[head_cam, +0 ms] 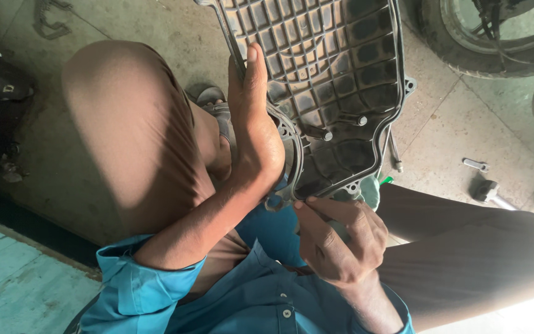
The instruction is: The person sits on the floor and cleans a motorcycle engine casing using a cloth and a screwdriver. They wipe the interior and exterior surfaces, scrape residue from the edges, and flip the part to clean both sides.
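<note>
Left hand (251, 133) grips the ribbed black plastic cover (329, 74) edge, thumb upright; right hand (338, 238) pinches its lower corner.

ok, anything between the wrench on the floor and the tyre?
Head view: only bare floor between wrench and tyre. The black cover sits further left.

Packages: none in view.
Labels: none seen on any surface that shows.
Signs: none in view.
Screens: none in view.
</note>
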